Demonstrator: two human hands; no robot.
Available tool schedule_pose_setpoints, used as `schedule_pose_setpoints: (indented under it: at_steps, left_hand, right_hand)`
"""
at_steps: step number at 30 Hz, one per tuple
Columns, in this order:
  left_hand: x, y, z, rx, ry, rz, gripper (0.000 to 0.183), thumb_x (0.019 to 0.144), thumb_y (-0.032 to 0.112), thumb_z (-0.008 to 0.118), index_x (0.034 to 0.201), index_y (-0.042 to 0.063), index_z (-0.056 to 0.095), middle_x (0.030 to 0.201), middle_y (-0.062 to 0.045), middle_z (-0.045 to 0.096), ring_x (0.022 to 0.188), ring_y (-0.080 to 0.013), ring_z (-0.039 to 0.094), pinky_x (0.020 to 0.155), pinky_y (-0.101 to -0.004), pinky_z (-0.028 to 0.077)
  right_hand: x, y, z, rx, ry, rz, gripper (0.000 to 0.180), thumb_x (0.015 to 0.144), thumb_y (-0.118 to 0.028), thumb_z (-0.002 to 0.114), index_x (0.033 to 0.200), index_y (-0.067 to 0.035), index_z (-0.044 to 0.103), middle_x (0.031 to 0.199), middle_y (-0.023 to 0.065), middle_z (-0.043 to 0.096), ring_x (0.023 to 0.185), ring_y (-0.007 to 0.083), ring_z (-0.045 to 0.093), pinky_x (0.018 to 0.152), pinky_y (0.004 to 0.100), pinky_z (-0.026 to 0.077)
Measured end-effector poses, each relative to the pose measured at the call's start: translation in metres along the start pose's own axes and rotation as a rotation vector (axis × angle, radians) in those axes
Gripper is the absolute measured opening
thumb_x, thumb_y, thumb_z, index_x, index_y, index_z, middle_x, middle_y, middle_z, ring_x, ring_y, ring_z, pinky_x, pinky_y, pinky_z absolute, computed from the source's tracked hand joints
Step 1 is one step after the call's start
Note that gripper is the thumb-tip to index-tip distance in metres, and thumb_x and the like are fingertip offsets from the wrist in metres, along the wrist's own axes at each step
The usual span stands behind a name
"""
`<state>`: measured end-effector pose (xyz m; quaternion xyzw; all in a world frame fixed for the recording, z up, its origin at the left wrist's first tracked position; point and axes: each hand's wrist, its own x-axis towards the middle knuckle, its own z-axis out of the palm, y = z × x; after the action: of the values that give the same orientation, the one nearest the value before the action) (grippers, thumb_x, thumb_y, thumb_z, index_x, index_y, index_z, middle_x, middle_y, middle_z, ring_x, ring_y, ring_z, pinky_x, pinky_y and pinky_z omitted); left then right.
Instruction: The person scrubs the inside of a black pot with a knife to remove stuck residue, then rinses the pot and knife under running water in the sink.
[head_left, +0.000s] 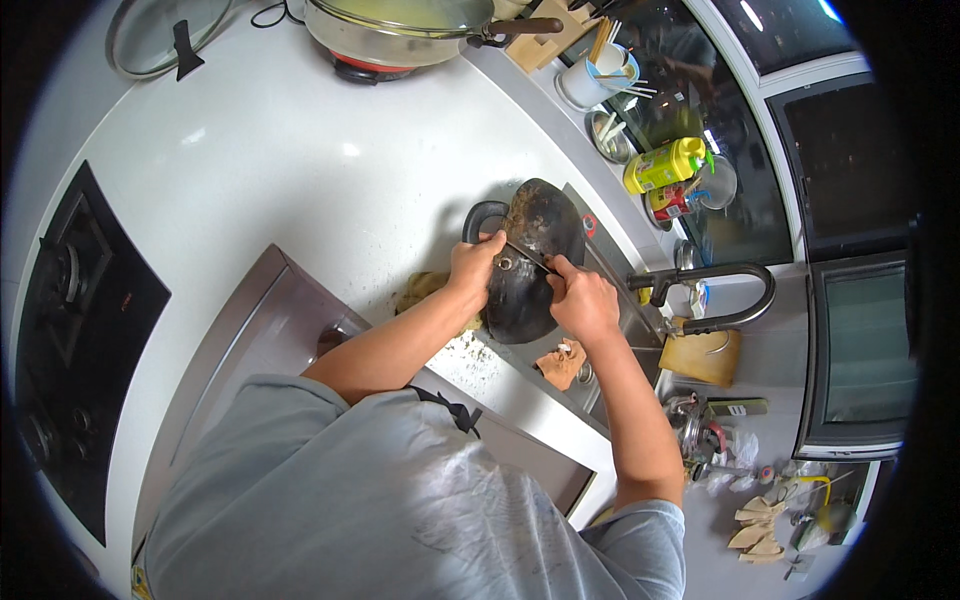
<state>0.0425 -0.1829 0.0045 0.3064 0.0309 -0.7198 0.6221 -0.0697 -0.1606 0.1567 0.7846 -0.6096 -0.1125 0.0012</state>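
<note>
A blackened metal wok (525, 300) with a dark loop handle (484, 217) stands tilted over the sink's near edge, its worn underside facing me. My left hand (474, 270) grips the wok beside that handle. In my right hand (585, 300) is a narrow metal blade, perhaps a knife (534, 259), lying against the wok's surface; its handle is hidden in my fingers. A stained cloth (424, 291) lies partly under the wok and my left forearm. Dark flakes (472, 360) are scattered on the white counter edge below.
The sink (592, 397) has a black pull-down faucet (720, 326) at right, with a crumpled orange-brown cloth (562, 365) near its rim. An electric pan (397, 45) stands at the back, a black cooktop (90, 337) at left. Bottles (664, 166) line the window ledge.
</note>
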Motion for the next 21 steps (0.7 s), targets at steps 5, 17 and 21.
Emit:
schedule_pose_setpoints:
  at_steps: [5, 17, 21]
  left_hand:
    - [0.000, -0.001, 0.000, 0.063, 0.029, 0.001, 0.015, 0.084, 0.014, 0.069, 0.082, 0.003, 0.059, 0.080, -0.008, 0.062, 0.068, -0.0193, 0.062, 0.064, -0.0357, 0.053]
    - [0.023, -0.010, -0.005, 0.101, 0.133, 0.061, 0.014, 0.082, 0.013, 0.071, 0.077, 0.006, 0.060, 0.075, -0.005, 0.060, 0.063, -0.0167, 0.057, 0.059, -0.0346, 0.048]
    - [0.014, -0.013, 0.001, 0.136, 0.163, 0.067, 0.014, 0.081, 0.013, 0.071, 0.077, 0.005, 0.060, 0.074, -0.004, 0.059, 0.062, -0.0155, 0.056, 0.056, -0.0336, 0.046]
  right_hand:
    - [-0.003, 0.001, 0.007, -0.009, 0.011, 0.012, 0.021, 0.087, -0.021, 0.055, 0.107, -0.019, 0.059, 0.085, 0.0168, 0.066, 0.078, 0.0358, 0.065, 0.068, 0.0462, 0.051]
    - [-0.006, -0.008, 0.018, -0.034, 0.088, 0.035, 0.020, 0.086, -0.021, 0.056, 0.105, -0.017, 0.057, 0.085, 0.0180, 0.065, 0.078, 0.0367, 0.066, 0.069, 0.0473, 0.052]
    - [0.017, -0.018, 0.019, -0.034, 0.069, 0.050, 0.020, 0.087, -0.022, 0.055, 0.107, -0.018, 0.058, 0.086, 0.0169, 0.065, 0.079, 0.0368, 0.065, 0.069, 0.0474, 0.051]
